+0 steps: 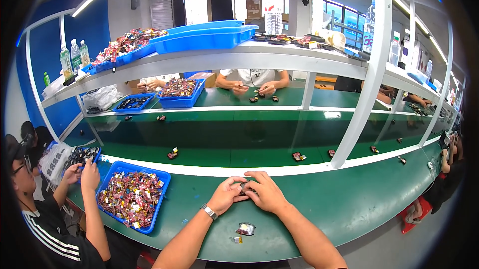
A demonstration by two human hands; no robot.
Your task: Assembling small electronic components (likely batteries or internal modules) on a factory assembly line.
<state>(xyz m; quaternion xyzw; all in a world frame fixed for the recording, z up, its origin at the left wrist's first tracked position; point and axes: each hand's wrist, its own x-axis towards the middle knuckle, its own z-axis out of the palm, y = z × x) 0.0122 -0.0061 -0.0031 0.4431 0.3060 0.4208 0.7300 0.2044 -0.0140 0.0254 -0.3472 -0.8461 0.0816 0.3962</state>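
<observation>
My left hand and my right hand meet over the green bench, both pinching one small dark part between their fingertips. A watch sits on my left wrist. On the bench just below my hands lies another small dark part with a shiny wrap, and a tiny yellow-and-white scrap lies beside it. A blue tray full of several small red, gold and dark parts stands to the left of my left forearm.
A green conveyor belt runs past the bench, carrying small parts. A person at my left works over a second tray. Another person's hands work across the belt. Blue trays and bottles fill the white shelf above.
</observation>
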